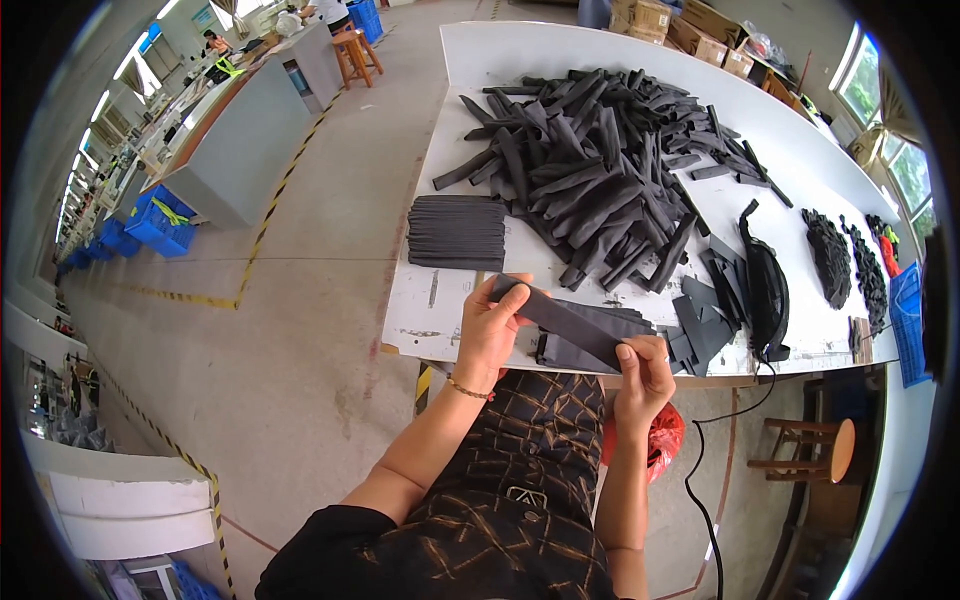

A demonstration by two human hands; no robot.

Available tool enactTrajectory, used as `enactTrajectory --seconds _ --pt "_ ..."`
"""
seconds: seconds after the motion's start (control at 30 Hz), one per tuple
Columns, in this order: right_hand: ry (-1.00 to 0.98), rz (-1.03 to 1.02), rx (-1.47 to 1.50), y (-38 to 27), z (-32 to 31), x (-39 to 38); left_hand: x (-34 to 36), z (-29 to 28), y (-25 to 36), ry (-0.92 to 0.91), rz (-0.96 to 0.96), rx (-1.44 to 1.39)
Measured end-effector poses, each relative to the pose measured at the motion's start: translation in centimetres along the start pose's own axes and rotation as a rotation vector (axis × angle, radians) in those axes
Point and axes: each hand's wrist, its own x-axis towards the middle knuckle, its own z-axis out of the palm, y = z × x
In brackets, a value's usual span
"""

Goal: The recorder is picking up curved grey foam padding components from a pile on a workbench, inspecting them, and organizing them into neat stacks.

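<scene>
My left hand [488,326] pinches one end of a flat dark grey fabric strip [572,325], thumb on top. The other end is gripped by my right hand [643,384], so the strip stretches between them, slanting down to the right over the table's near edge. Just beyond and partly under it lies a low stack of dark strips [580,354]. A neat pile of folded strips [456,232] sits to the left on the white table [415,318]. Behind, a large loose heap of dark fabric strips [600,160] covers the middle of the table.
Flat dark pieces [702,335] lie to the right, near a long black object [765,290] by a cable [700,470] that hangs over the edge. Farther right are black bundles [828,258] and a blue basket [907,322]. A wooden stool [815,450] and a red bag [664,442] are below.
</scene>
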Motion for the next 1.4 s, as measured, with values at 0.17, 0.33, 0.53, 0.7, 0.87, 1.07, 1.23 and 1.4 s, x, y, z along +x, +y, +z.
enactTrajectory --seconds 0.17,0.33,0.53,0.7,0.87,1.07,1.23,1.4 --pt "0.009 0.024 0.022 0.2 0.2 0.0 0.1 -0.6 -0.6 0.077 0.051 0.105" --pt "0.047 0.016 -0.11 0.1 -0.1 0.5 0.1 0.0 -0.5 0.161 -0.072 0.034" --pt "0.014 0.224 0.085 1.1 -1.6 2.1 1.1 1.7 -0.2 -0.016 -0.093 0.121" --pt "-0.033 0.028 -0.191 0.4 -2.4 1.7 0.5 1.8 -0.6 -0.054 -0.076 0.263" --pt "-0.284 -0.3 -0.628 -4.1 -1.2 3.3 -0.2 3.1 0.6 -0.308 0.046 0.493" --pt "-0.292 -0.32 -0.418 -3.0 -0.5 3.6 0.0 2.7 0.8 -0.399 0.046 0.48" --pt "-0.322 -0.282 -0.382 -3.0 -0.7 3.6 -0.1 2.3 0.5 -0.419 0.045 0.465" --pt "-0.387 0.007 -0.339 -2.7 -1.6 3.8 -0.1 1.8 -0.9 -0.21 -0.036 0.374"
